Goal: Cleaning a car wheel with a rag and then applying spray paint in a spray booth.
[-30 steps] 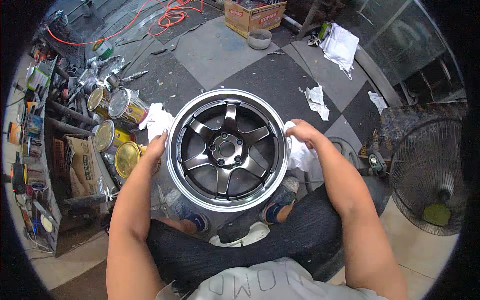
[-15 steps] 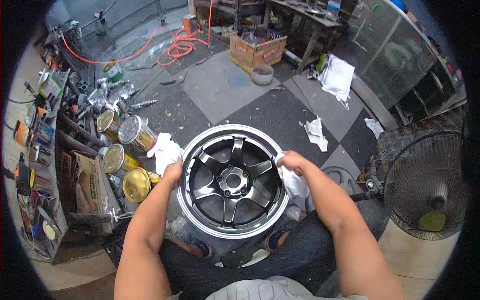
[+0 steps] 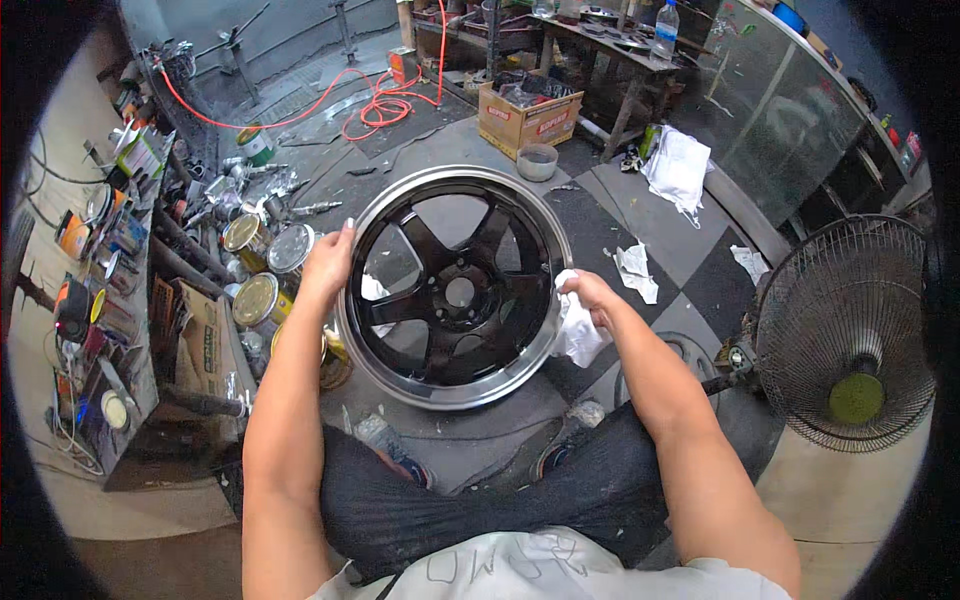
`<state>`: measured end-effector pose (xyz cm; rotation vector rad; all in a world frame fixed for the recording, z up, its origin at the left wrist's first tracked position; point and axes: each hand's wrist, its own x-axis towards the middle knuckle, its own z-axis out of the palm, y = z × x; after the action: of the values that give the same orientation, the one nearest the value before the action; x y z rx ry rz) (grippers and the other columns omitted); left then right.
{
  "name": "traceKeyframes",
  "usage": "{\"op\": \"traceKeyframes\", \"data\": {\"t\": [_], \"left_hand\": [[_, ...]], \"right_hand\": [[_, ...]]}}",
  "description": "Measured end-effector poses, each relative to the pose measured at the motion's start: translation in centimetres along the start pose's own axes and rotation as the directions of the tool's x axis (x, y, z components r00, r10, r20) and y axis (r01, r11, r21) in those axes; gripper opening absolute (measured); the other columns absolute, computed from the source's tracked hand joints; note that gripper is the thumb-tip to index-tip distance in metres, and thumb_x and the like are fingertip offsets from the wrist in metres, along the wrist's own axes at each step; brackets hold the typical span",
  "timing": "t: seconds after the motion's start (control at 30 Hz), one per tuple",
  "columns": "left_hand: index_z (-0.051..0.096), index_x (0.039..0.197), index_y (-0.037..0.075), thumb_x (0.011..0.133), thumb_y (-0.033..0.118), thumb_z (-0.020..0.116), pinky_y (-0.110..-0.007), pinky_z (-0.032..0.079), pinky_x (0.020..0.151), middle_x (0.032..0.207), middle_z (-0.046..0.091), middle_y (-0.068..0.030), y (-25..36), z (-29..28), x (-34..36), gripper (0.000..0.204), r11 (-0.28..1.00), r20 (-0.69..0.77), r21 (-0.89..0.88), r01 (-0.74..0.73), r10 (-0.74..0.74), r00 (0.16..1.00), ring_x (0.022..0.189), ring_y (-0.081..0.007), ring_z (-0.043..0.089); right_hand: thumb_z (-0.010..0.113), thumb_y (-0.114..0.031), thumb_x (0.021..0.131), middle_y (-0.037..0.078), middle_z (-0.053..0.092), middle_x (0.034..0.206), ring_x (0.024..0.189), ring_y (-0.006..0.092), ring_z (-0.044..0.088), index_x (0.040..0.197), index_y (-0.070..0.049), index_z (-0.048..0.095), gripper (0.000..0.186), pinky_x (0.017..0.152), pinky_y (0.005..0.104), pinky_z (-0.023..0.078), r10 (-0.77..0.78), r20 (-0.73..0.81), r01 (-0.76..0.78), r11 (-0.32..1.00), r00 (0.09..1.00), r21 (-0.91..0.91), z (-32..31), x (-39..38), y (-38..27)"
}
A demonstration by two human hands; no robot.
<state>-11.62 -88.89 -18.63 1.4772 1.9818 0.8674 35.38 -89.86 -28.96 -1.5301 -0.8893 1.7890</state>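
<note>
A six-spoke car wheel rim (image 3: 407, 315), glossy black with a polished silver lip, is held tilted before me above my feet. My left hand (image 3: 329, 262) is closed on its upper left edge, fingers pointing up along the lip. My right hand (image 3: 593, 297) grips a white cloth (image 3: 576, 335) against the lip's right side. Another white item (image 3: 376, 295) shows behind the wheel through the spokes, on the left; what supports it is hidden.
Paint cans (image 3: 258, 297) and a cluttered shelf (image 3: 135, 390) line the left. A large fan (image 3: 850, 310) stands right. Farther back are a cardboard box (image 3: 500, 128), plastic tub (image 3: 536, 165), orange hose (image 3: 390, 105), worktable (image 3: 630, 45) and paper scraps (image 3: 635, 275) on the checkered floor.
The wheel has risen and tilted, its face turning darker. My left hand has moved up along the edge, leaving the white cloth that was by it behind the wheel.
</note>
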Motion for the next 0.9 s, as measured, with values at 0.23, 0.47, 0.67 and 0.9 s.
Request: {"op": "traceKeyframes", "data": {"t": [0.23,0.47,0.67,0.9], "left_hand": [[0.069,0.104,0.003,0.101,0.049,0.057,-0.05,0.05,0.09,0.101,0.069,-0.0259,2.2,0.2,-7.7,0.048,0.969,-0.008,0.195,-0.154,0.158,0.987,0.101,-0.0439,0.066],[0.068,0.126,0.013,0.103,0.041,0.056,-0.047,0.047,0.1,0.127,0.066,-0.0141,4.4,5.5,-10.6,0.038,0.799,-0.137,0.152,-0.582,0.6,0.788,0.118,-0.0378,0.06],[0.065,0.137,0.015,0.104,0.043,0.054,-0.047,0.044,0.106,0.134,0.065,-0.0132,6.9,7.2,-11.1,0.045,0.83,-0.034,0.12,-0.544,0.551,0.834,0.123,-0.0368,0.058],[0.069,0.13,0.009,0.104,0.037,0.055,-0.044,0.047,0.104,0.126,0.068,-0.0188,8.6,8.5,-9.9,0.04,0.817,0.031,0.098,-0.568,0.568,0.822,0.118,-0.0386,0.062]], "right_hand": [[0.066,0.0,0.084,0.01,0.068,0.091,0.079,0.0295,0.075,0.11,-0.005,0.061,0.027,0.068,0.0469,0.064,0.176,0.209,-0.155,0.981,0.962,-0.114,-4.0,-2.1,1.3],[0.067,-0.001,0.089,0.019,0.073,0.105,0.077,0.0261,0.073,0.118,-0.006,0.056,0.031,0.07,0.0416,0.062,0.21,0.307,-0.207,0.977,0.928,-0.042,-6.4,-7.1,2.6],[0.071,0.002,0.085,0.008,0.071,0.107,0.089,0.0191,0.073,0.125,-0.005,0.057,0.042,0.075,0.0367,0.062,0.161,0.312,-0.114,0.98,0.936,-0.162,-6.6,-10.2,3.9],[0.071,0.002,0.082,0.006,0.071,0.114,0.089,0.015,0.07,0.147,-0.006,0.052,0.068,0.076,0.0325,0.059,0.124,0.207,-0.095,0.985,0.97,-0.144,-6.6,-12.2,4.0]]}}
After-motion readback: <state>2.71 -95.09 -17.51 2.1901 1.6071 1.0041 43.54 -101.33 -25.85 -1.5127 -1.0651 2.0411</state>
